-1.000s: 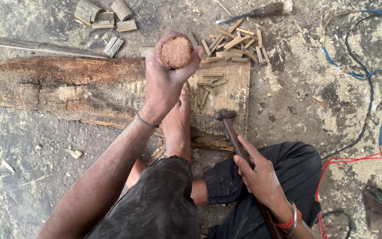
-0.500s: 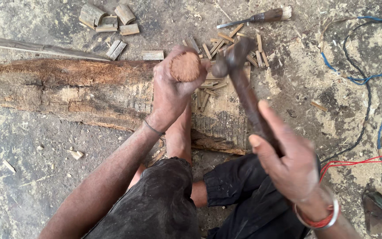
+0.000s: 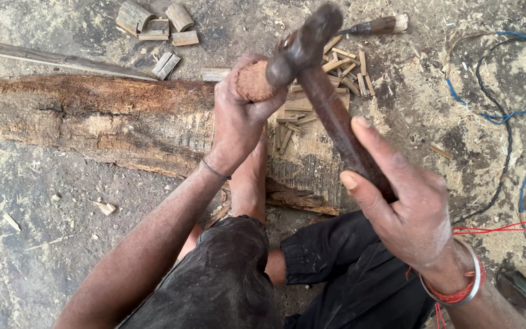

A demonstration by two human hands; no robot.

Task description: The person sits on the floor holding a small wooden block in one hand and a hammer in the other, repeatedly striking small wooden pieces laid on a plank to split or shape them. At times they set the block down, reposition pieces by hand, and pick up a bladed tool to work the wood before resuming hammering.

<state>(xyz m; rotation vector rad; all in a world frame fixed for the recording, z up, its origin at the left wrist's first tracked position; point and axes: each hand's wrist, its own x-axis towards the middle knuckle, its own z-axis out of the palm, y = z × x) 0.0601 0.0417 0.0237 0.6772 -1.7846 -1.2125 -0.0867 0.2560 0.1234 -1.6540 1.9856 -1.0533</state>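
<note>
My left hand (image 3: 238,119) grips a wooden-handled tool upright over a long rough log (image 3: 92,119); only the tool's round reddish butt end (image 3: 252,81) shows above my fist. My right hand (image 3: 406,207) is shut on the dark handle of a hammer (image 3: 321,91), raised close to the camera. The hammer's metal head hangs just beside and above the butt end. My bare foot (image 3: 248,180) rests on the log below my left hand.
Several short wood chips (image 3: 342,64) lie on the log's flat end, and wood blocks (image 3: 153,24) sit on the ground behind it. A chisel (image 3: 375,25) lies at the back. Blue cable (image 3: 518,116) and red cable (image 3: 506,228) run at right.
My right hand has lifted the hammer from low beside my leg up to the butt end held in my left hand. My left hand stays in place on the log.
</note>
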